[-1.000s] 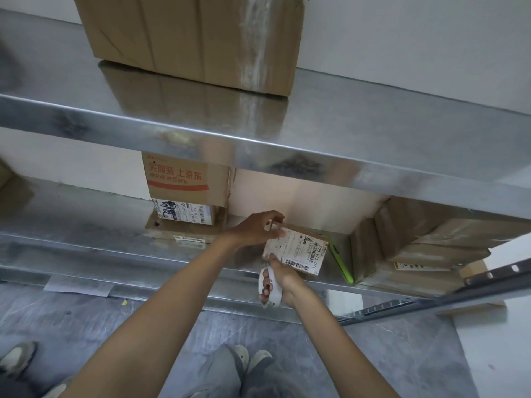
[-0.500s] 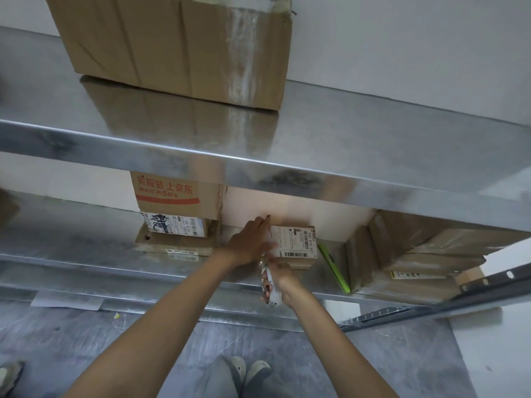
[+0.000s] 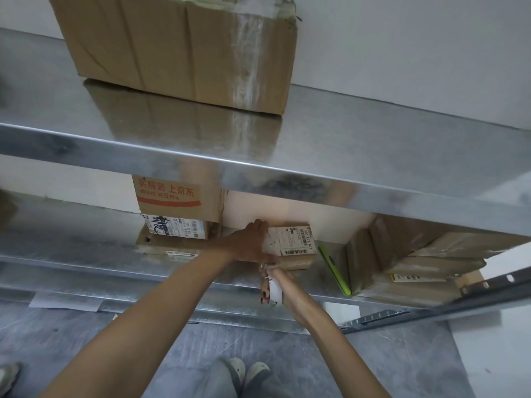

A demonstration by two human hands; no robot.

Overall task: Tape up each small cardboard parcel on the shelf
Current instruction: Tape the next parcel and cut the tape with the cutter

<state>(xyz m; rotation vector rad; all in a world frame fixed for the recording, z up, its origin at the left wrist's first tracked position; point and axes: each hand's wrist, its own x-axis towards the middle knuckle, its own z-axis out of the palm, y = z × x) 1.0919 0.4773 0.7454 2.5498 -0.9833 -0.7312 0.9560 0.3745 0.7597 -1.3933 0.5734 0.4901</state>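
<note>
Your R hand (image 3: pixel 284 284) grips the tape roll (image 3: pixel 275 289); L hand (image 3: pixel 251 244) clamps the small parcel (image 3: pixel 293 242) by its left end. Parcel's gone from tilted off the edge to flat on the lower shelf (image 3: pixel 86 249), pushed back. Prob taped, so next pkg.

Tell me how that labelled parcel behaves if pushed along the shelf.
Probably slides easily: the small parcel lies flat on the smooth metal shelf. Unlikely to tip, being low and wide. Likely light, since the left hand holds its end.
</note>
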